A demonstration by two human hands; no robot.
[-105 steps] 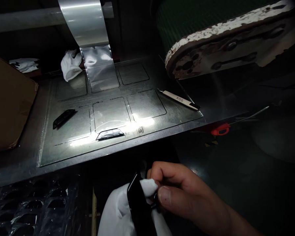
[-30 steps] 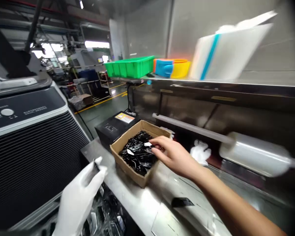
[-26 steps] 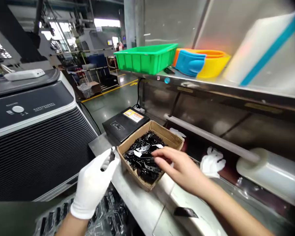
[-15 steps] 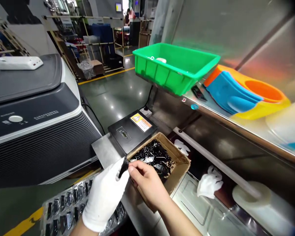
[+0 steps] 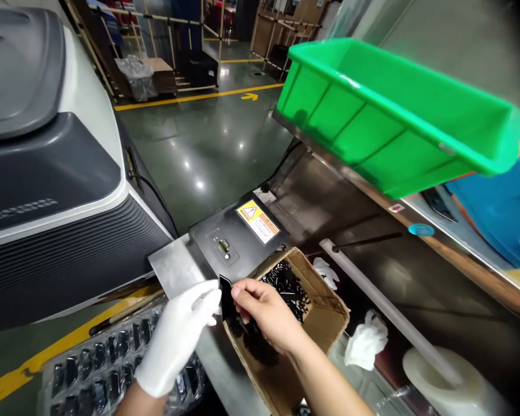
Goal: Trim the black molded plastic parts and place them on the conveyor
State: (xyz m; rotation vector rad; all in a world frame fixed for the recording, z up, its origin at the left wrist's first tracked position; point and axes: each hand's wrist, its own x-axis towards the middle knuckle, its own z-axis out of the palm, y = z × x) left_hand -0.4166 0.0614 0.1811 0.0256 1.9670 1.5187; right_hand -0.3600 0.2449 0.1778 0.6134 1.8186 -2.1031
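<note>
A small, thin, glossy black part (image 5: 226,296) stands on edge between my two hands, in front of the cardboard box. My left hand (image 5: 179,332), in a white glove, is closed with its fingertips at the part's left edge. From the other side, my bare right hand (image 5: 266,315) pinches it between thumb and fingers. Under my right forearm, the open cardboard box (image 5: 329,315) contains many small black pieces (image 5: 288,283). Below my left hand, a clear plastic tray (image 5: 47,381) has rows of pockets with similar dark parts.
Behind the box lies a black case (image 5: 208,228) with a warning label. A green bin (image 5: 385,133) sits on a raised shelf at right. White gloves (image 5: 366,341) and a film roll (image 5: 437,375) lie right of the box. A large grey machine (image 5: 69,231) stands left.
The black part has turned and now shows upright between both hands; before, it lay within my left hand's grip. My view has shifted, bringing the green bin closer.
</note>
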